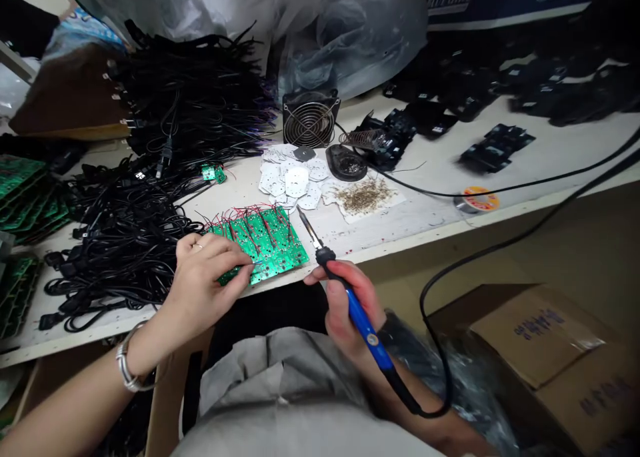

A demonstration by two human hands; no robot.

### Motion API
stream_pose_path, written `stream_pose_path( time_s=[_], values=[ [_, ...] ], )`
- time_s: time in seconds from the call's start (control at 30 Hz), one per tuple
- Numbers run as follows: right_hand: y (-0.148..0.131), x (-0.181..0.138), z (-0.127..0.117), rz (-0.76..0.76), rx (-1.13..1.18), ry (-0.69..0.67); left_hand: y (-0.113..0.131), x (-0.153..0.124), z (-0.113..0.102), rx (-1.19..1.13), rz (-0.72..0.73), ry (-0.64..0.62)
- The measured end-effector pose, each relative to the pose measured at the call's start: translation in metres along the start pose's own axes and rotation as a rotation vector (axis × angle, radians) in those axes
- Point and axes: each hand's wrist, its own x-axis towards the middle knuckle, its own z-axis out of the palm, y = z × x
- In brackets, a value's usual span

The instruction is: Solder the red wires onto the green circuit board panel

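In the head view, my right hand (350, 303) grips a blue soldering iron (361, 317), its bare metal tip pointing up and to the left, just right of a green circuit board panel (280, 247). The panel lies at the table's front edge with thin red and black wires standing along its rows. My left hand (213, 267) rests over the panel's left part, thumb and forefinger pinched together low on the board. Whatever is between those fingertips is too small to make out. The iron's tip is apart from the panel.
Black cables (135, 243) are heaped on the left, near stacked green boards (30, 197). Behind the panel are white plates (296, 180), a small fan (311, 120), an iron stand (346, 162) and debris-covered paper (365, 197). A solder spool (477, 200) sits right; the iron's cord (435, 270) loops there.
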Motion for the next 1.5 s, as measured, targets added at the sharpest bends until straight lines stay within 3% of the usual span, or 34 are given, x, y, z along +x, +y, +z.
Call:
stream_pose_path(
  time_s=[0.13, 0.23, 0.57, 0.97, 1.13, 1.33, 1.5],
  values=[
    [0.000, -0.006, -0.005, -0.030, 0.014, -0.042, 0.003, -0.007, 0.010, 0.107, -0.073, 0.130],
    [0.001, -0.006, 0.000, -0.063, -0.026, -0.069, 0.008, -0.012, 0.012, 0.056, -0.091, 0.202],
    [-0.001, 0.015, 0.044, -0.124, -0.052, -0.162, 0.010, -0.015, 0.005, -0.185, -0.136, 0.174],
    [-0.007, 0.012, 0.047, -0.086, -0.060, -0.195, 0.010, -0.022, 0.006, -0.246, -0.071, 0.171],
    [-0.004, 0.008, 0.036, -0.068, -0.090, -0.135, 0.012, -0.023, 0.012, -0.206, -0.148, 0.198],
    [-0.008, -0.008, -0.002, -0.050, -0.013, -0.123, 0.019, -0.027, 0.031, -0.033, -0.184, 0.259],
    [-0.009, -0.031, -0.016, -0.038, 0.043, -0.049, 0.019, -0.027, 0.039, 0.049, -0.158, 0.193]
  ],
)
